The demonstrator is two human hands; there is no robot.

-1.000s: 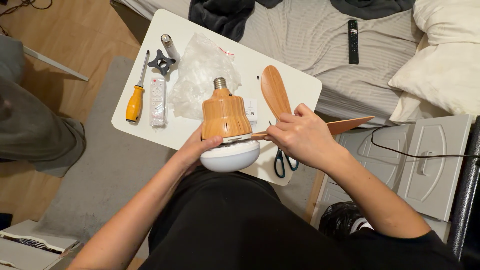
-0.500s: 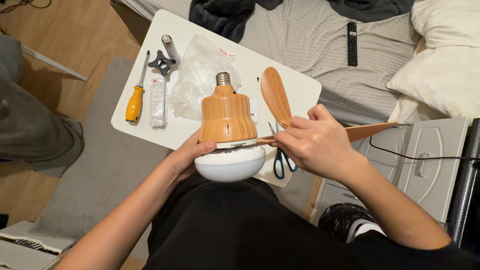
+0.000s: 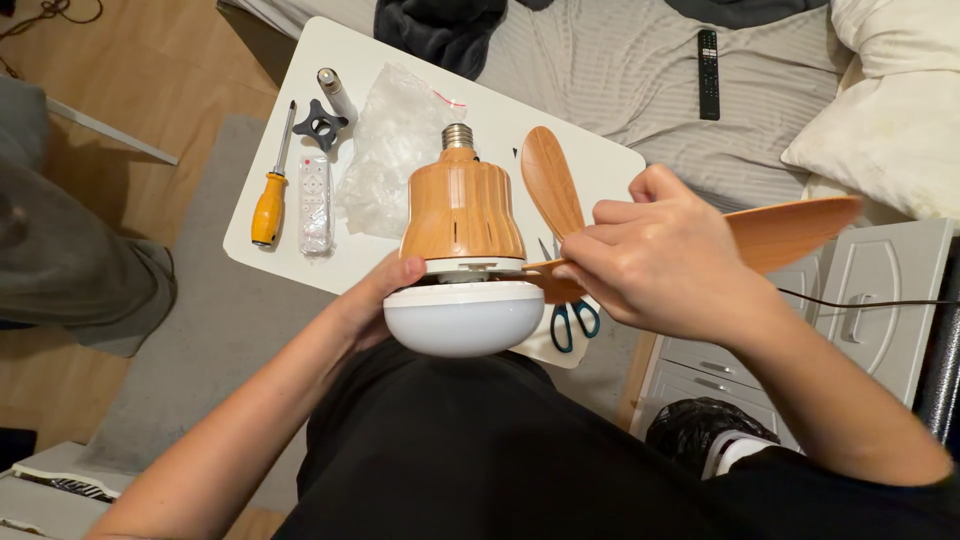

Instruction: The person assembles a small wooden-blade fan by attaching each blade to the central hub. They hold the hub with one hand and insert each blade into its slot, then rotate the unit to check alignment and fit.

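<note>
- Right hand (image 3: 665,255): fingers pinched closed on a wood-grain fan blade (image 3: 790,232), holding its narrow root against the seam of the lamp body; the broad end juts out away from the lamp.
- Left hand (image 3: 372,300): wrapped closed around the wood-grain fan lamp (image 3: 462,255), thumb at the join between housing and white dome diffuser (image 3: 460,318); screw base (image 3: 458,135) points away from the person, and the lamp hangs over the lap at the near edge of the white table (image 3: 300,75).
- Beyond the lamp: a second blade (image 3: 550,180) on the table, scissors (image 3: 572,322) just beside the dome.
- Left of the lamp: clear plastic bag (image 3: 395,150), white remote (image 3: 315,203), yellow-handled screwdriver (image 3: 270,200).
- Risk, as judged: a skewed root could jam or slip; the one-handed hold could let the lamp tip.
</note>
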